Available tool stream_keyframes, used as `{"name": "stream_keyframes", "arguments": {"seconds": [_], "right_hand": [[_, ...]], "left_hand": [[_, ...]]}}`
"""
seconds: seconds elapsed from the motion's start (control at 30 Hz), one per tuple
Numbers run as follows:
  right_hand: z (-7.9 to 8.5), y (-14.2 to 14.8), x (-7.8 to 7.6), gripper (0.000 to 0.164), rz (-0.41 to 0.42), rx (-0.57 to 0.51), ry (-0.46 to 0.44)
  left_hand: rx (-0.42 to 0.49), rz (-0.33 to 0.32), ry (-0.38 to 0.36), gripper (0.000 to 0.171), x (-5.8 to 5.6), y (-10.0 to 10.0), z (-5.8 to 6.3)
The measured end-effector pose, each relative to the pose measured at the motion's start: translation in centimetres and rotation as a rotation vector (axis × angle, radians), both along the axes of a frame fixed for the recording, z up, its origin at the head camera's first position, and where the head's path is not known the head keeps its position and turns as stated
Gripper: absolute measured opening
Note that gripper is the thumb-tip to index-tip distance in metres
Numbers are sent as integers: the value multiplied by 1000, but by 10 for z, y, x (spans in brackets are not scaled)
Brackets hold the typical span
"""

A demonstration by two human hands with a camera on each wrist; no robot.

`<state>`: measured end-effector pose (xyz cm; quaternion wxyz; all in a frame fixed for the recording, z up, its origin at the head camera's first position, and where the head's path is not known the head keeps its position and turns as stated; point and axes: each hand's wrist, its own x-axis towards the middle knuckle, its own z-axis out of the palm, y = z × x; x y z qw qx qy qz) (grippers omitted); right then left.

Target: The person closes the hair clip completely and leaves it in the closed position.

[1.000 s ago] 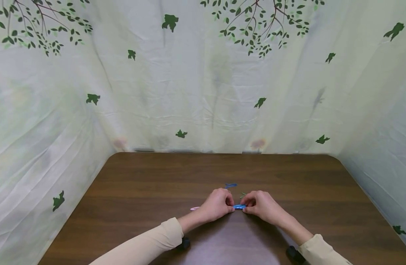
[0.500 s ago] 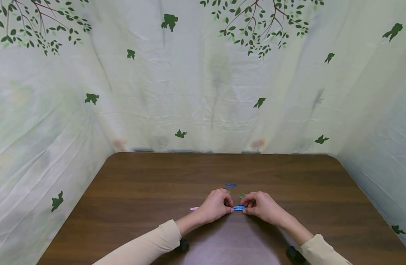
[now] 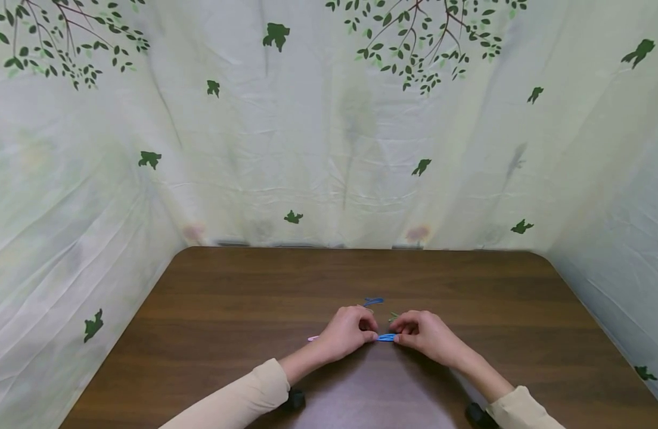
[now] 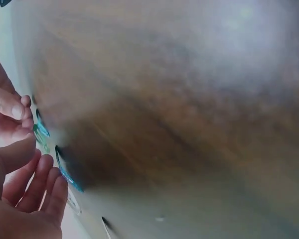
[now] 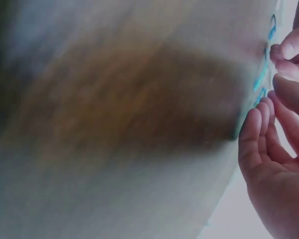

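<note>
In the head view, a small bright blue loop of thin strands (image 3: 386,338) lies stretched lengthwise between the two hands, low over the brown table (image 3: 254,286). My left hand (image 3: 346,333) pinches its left end between thumb and fingertips. At the other end, my right hand (image 3: 430,338) holds it the same way; both ends are hidden by fingers. Each wrist view shows the two hands facing each other, with the left hand (image 4: 27,194) near in one and the right hand (image 5: 276,159) near in the other.
Behind the hands lies another blue loop (image 3: 373,301), and a green one (image 3: 394,317) is partly covered by the right fingers. A pink loop (image 3: 313,338) shows left of the left wrist. A leaf-printed curtain (image 3: 329,149) encloses the table's back and sides.
Both hands keep their pinch on the blue loop and stay nearly in place. The left hand has shifted very slightly left, and a little more of the loop shows between them.
</note>
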<state>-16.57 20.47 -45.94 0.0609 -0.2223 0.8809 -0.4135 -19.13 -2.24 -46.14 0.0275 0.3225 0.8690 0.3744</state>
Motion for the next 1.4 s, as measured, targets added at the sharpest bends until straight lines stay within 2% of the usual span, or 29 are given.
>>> {"name": "stream_keyframes", "arguments": {"seconds": [0.1,0.27,0.5,0.63,0.8,0.97,1.17,1.4], "right_hand": [[4,0,1,15,-20,-15,5],[10,0,0,19,-52,-47,13],[16,-2,-8,20,-74,-94,35],[19,-6,-14,20,-102,-98,53],[21,-13,-22,23,-116,-83,73],[20,-19,-32,25,-114,-75,59],[18,-25,-45,23,-140,-6,90],[10,-25,-57,20,-118,58,89]], "left_hand": [[40,10,-22,6,-1,-3,4],[98,34,-15,6,-7,-10,14],[134,114,-24,6,-19,-20,21],[141,145,-1,9,-28,-26,23],[127,168,37,10,-41,-31,19],[103,189,38,11,-53,-33,12],[74,171,-31,9,-64,-32,8],[68,131,-115,10,-69,-29,5]]}}
